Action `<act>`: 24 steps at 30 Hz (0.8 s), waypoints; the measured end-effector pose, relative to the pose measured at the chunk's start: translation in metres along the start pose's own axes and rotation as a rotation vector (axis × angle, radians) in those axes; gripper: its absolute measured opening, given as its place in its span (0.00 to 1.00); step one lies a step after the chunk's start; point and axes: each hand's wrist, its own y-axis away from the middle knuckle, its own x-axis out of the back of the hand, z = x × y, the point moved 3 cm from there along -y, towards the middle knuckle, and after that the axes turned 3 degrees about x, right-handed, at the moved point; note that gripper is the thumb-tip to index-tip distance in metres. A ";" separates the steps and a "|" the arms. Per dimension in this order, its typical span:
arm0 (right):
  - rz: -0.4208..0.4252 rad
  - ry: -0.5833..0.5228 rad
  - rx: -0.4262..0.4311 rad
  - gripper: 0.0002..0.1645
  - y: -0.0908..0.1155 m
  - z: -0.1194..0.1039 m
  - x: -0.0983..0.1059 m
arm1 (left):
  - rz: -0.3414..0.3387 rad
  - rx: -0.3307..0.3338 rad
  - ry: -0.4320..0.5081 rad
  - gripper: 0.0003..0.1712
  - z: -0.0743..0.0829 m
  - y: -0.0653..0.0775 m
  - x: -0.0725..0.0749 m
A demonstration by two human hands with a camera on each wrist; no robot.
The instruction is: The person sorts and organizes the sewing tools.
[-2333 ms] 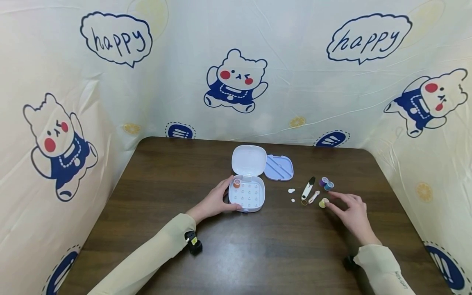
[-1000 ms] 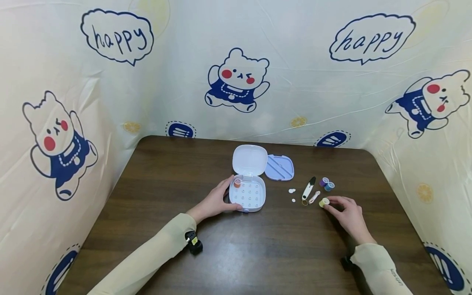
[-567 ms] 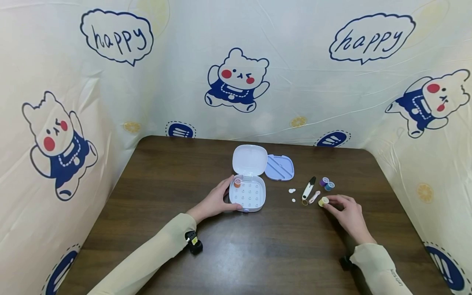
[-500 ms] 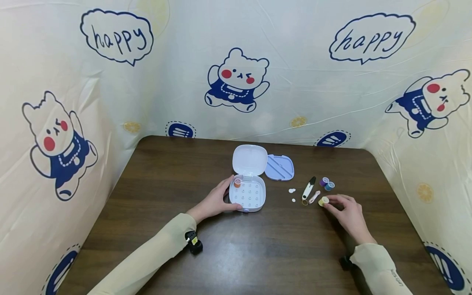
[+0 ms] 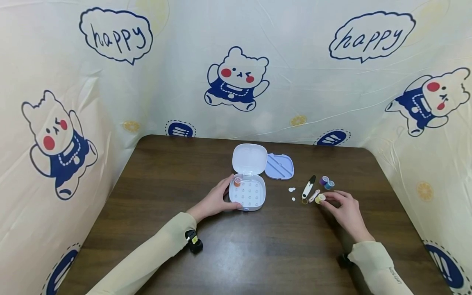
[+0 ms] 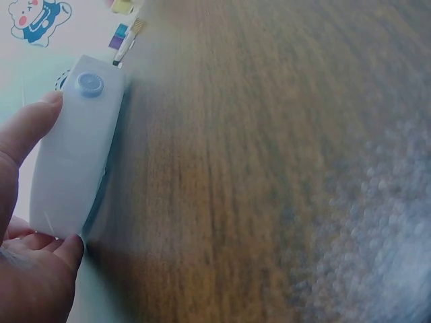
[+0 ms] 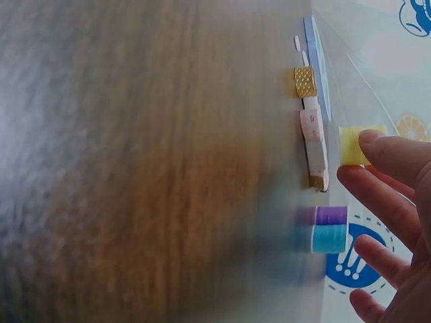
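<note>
Fingers (image 5: pixel 327 198) of the right hand (image 5: pixel 344 213) pinch a small yellow thread spool (image 5: pixel 319 198), thumb and forefinger curled round it, just off the dark wooden table (image 5: pixel 280 254) or barely touching it; which, cannot tell. Left hand (image 5: pixel 213 201) grips the near-left side of the white plastic sewing box (image 5: pixel 247 196), thumb along its front edge, fingers curled at the side. Box lid open; one orange spool (image 5: pixel 237 182) stands on a peg in the far-left corner, other pegs bare. Risks, as judged: the pinch takes only the spool's end, so it may tip or roll out of the fingers. Close beside it lie the white thread snips with black tip (image 5: pixel 307 188), a gold thimble (image 5: pixel 304 201) and a pale pink small tool (image 5: pixel 314 196); a sweeping wrist could knock these. Purple spool (image 5: pixel 323 180) and blue spool (image 5: pixel 329 184) stand just behind, easily toppled. Two white buttons (image 5: pixel 291 190) lie between the snips and the box and might scatter. Lilac inner tray (image 5: pixel 279 166) sits apart, beside the lid.
</note>
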 end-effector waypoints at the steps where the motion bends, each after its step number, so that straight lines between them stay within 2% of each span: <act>1: -0.001 -0.001 0.005 0.14 0.000 -0.001 0.000 | 0.000 0.001 0.001 0.66 0.000 0.000 0.000; 18: -0.035 0.004 0.035 0.15 -0.011 -0.016 -0.011 | -0.003 0.001 -0.003 0.66 0.002 0.001 0.001; 24: -0.022 0.009 0.077 0.13 -0.015 -0.023 -0.016 | -0.004 0.000 -0.004 0.66 0.002 0.001 0.000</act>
